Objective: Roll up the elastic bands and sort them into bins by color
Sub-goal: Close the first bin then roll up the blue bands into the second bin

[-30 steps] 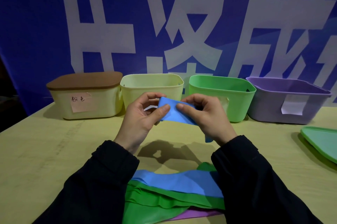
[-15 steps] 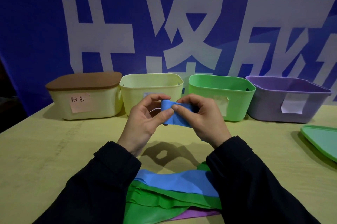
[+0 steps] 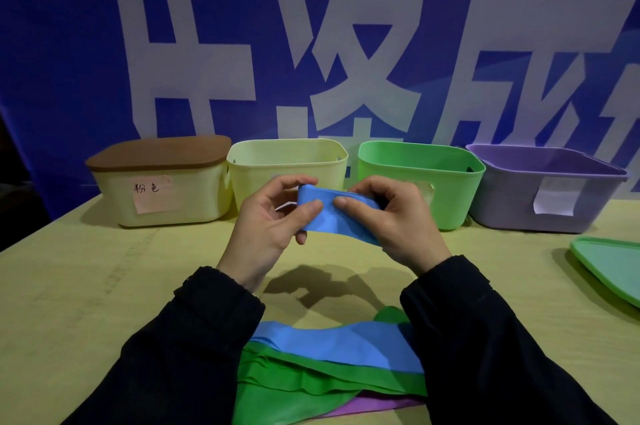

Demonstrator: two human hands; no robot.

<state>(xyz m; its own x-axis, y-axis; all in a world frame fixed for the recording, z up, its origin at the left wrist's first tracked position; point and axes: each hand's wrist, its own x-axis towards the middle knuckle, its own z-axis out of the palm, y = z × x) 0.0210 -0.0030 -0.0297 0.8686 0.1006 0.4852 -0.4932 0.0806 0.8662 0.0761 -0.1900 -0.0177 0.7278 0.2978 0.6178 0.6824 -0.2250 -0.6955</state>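
Both hands hold a blue elastic band (image 3: pixel 337 213) up above the table, its far end turned over into a small roll. My left hand (image 3: pixel 273 220) pinches the roll's left side with thumb and fingers; my right hand (image 3: pixel 394 220) pinches its right side. The band's loose tail (image 3: pixel 343 341) runs down under my right wrist onto a pile near me, where it lies over green bands (image 3: pixel 294 386) and a purple band (image 3: pixel 377 405). Four bins stand in a row behind: a cream bin with a brown lid (image 3: pixel 159 178), a yellow bin (image 3: pixel 287 161), a green bin (image 3: pixel 446 175), a purple bin (image 3: pixel 547 192).
A green lid (image 3: pixel 613 268) lies flat at the table's right edge. The lidded bin carries a pink handwritten note (image 3: pixel 152 192); the purple bin has a white label (image 3: pixel 554 199). A blue banner with large white characters fills the background. The tabletop (image 3: pixel 104 286) is pale wood.
The hands have rolled the blue band's end a little further and spread slightly apart, so more of the roll's width shows between the thumbs. The pile and bins have not moved.
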